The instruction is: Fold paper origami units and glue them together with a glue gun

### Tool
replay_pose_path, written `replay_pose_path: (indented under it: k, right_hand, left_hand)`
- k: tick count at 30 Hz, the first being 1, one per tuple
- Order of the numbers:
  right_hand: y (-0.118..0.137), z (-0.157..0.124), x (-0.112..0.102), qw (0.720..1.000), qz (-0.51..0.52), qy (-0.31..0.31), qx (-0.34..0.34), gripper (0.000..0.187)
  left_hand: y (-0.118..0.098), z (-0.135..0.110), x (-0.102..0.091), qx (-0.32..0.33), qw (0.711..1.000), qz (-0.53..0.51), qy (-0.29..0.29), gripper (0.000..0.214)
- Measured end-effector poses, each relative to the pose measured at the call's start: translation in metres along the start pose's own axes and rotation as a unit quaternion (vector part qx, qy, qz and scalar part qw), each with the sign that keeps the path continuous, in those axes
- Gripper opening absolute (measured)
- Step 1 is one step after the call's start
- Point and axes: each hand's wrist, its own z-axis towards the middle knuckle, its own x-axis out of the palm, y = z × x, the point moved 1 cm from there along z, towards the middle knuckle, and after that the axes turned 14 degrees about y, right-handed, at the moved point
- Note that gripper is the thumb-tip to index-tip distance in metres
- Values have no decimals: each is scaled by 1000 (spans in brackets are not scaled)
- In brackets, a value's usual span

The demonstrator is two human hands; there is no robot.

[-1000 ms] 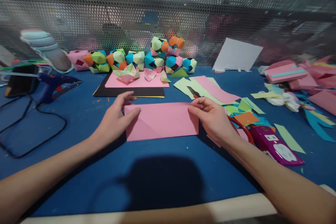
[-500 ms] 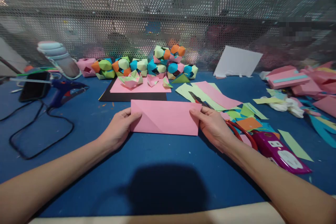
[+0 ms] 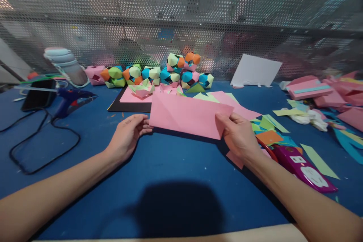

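**Pink paper held up by one corner**

The right hand (image 3: pixel 239 136) pinches the lower right corner of the folded pink paper (image 3: pixel 187 115), thumb in front and fingers behind (a closed, firm pinch). The paper is tilted, just above the blue table (image 3: pixel 170 166). The left hand (image 3: pixel 127 136) is loosely open and holds nothing, its fingertips just beside the paper's left edge. Behind the paper lie a black sheet (image 3: pixel 127 106) and a row of paper balls (image 3: pixel 170 72). A glue gun (image 3: pixel 70 98) lies well to the left.
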Motion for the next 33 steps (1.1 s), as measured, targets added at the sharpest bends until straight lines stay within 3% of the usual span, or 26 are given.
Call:
replay_pose_path:
  k: [2,3,5,8,12,15,19,22,26,33]
  right_hand:
    - [3,-4,-3,991,-113,-22,-73,17]
    - [5,-6,-2,979,-169,-2,-115,13]
    - [8,-12,1,939,-244,110,-217,11]
    - [11,-20,8,840,-301,296,-342,23]
    - [10,-21,9,740,-411,366,-387,31]
    - [4,-17,6,699,-471,370,-391,31]
    - [-8,-8,1,687,-500,360,-385,34]
    - [-13,-3,-2,694,-502,350,-380,31]
    - [-15,0,-5,711,-503,322,-370,27]
    - [-7,-8,0,721,-500,276,-393,29]
  left_hand:
    - [0,4,-4,-1,1000,19,-10,14]
    - [1,5,-5,-4,1000,27,-11,15]
    - [1,8,-8,-1,999,39,-15,14]
    - [-6,12,-13,6,998,42,-42,15]
    - [-20,23,-23,-25,996,9,-80,12]
    - [-24,30,-28,-19,996,-35,-73,21]
    - [-18,30,-27,-42,999,-14,-23,8]
    - [-12,26,-25,-47,997,61,23,22]
    - [-9,22,-24,-48,979,186,66,32]
    - [-20,17,-21,-94,945,289,120,28]
